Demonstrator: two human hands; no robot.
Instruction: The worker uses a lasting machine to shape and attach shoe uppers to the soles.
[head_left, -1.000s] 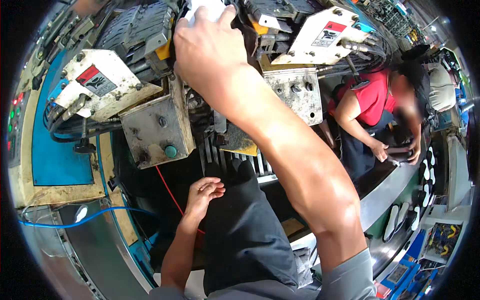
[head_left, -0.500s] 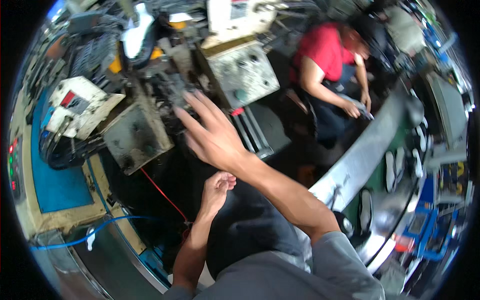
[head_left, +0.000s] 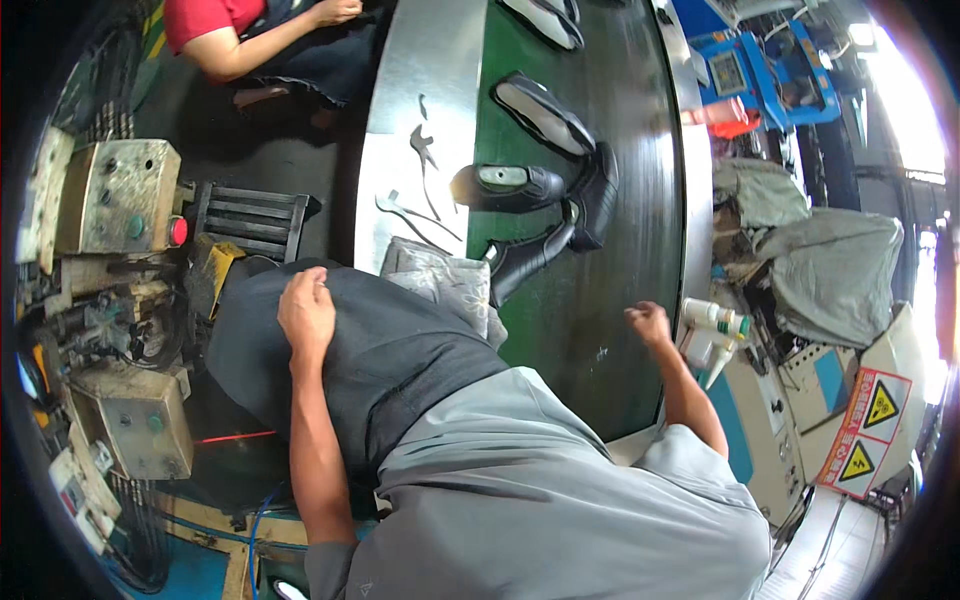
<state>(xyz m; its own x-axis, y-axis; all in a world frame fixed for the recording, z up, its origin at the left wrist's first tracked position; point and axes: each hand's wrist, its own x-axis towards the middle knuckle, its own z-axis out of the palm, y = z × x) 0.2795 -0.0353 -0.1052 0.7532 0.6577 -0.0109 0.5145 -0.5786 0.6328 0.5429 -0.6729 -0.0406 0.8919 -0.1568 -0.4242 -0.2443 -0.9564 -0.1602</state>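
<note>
My left hand (head_left: 308,312) hovers over my dark-clad thigh, its fingers curled together and nothing visible in them. Out to the right, my right hand (head_left: 651,323) is closed above the right side of a green conveyor belt (head_left: 570,375). White bottles (head_left: 712,318) stand just beyond it; I see no contact with them. Several shoes lie on the belt, among them a black shoe (head_left: 510,188) with a pale insole and a black boot-like shoe (head_left: 532,262). Two pairs of pliers (head_left: 425,160) rest on the metal ledge (head_left: 420,70).
A folded grey cloth (head_left: 437,280) lies at the ledge beside my leg. Machine boxes with buttons (head_left: 125,200) are at the left, near a black slatted stool (head_left: 252,225). A co-worker in a red top (head_left: 215,30) sits at the far left. Covered machinery (head_left: 830,270) stands beyond the belt.
My view has swung right from the machines to the conveyor belt. My right hand has left the machine side with fingers spread and is now closed over the belt. My left hand stays near my lap.
</note>
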